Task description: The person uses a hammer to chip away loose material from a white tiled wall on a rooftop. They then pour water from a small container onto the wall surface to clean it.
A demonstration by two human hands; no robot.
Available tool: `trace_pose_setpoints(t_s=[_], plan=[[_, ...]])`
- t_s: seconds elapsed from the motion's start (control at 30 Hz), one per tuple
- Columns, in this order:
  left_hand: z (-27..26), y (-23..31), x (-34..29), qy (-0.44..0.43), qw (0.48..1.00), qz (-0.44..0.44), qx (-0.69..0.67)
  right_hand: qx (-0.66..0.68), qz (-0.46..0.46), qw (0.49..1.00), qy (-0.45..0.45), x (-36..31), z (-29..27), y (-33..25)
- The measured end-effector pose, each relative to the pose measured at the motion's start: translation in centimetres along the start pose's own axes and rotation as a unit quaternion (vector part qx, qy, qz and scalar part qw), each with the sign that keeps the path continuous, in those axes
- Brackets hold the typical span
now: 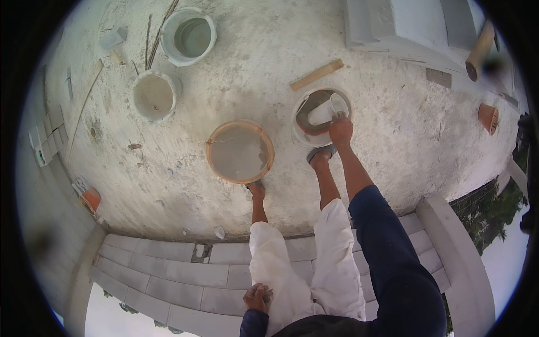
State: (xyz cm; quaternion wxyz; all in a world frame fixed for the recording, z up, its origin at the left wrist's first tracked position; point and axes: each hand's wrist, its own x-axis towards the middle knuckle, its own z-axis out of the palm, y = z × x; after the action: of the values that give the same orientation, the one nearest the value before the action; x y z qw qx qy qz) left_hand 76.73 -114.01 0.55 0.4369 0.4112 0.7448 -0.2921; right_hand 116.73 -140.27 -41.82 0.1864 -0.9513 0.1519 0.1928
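My right hand (341,131) is closed on a white plastic mug (321,114), which lies tilted over the mouth of a pale bucket (295,126). Inside that bucket is grey material with a reddish-brown edge; the mug and hand cover part of it. To its left stands a round orange-rimmed basin (272,147) holding a smooth grey mix. My left hand (257,296) rests by my thigh, well away from both containers. Its fingers are curled in, and whatever they may hold is hidden.
Two more buckets stand farther left, a large one (210,49) with liquid and a smaller one (174,84). A wooden strip (316,74) lies beyond the pale bucket. Behind my feet runs a low block wall (185,274). An orange pot (488,119) lies at the far right.
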Motion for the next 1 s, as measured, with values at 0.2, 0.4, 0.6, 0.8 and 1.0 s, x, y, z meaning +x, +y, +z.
trace_pose_setpoints(t_s=[0.2, 0.4, 0.6, 0.8, 1.0], plan=[[-1.2, -1.9, 1.2, -0.011, 0.999, -0.006, -0.040, 0.107, -0.122, 0.987, 0.008, -12.2, -10.0, -9.0], [-2.0, -4.0, 2.5, -0.018, 0.998, -0.010, -0.060, 0.245, -0.094, 0.935, -0.238, -22.4, -0.7, -16.3], [-2.9, -5.4, 3.0, -0.004, 0.992, -0.019, -0.128, 0.261, 0.040, 0.924, -0.277, -20.3, 17.5, -18.5], [-4.2, -5.4, 4.5, -0.012, 0.991, -0.052, -0.119, 0.205, 0.028, 0.952, -0.224, -18.7, 22.2, -17.4], [-5.2, -5.2, 5.0, -0.003, 0.987, -0.069, -0.146, 0.174, 0.037, 0.965, -0.195, -17.6, 22.9, -17.2]])
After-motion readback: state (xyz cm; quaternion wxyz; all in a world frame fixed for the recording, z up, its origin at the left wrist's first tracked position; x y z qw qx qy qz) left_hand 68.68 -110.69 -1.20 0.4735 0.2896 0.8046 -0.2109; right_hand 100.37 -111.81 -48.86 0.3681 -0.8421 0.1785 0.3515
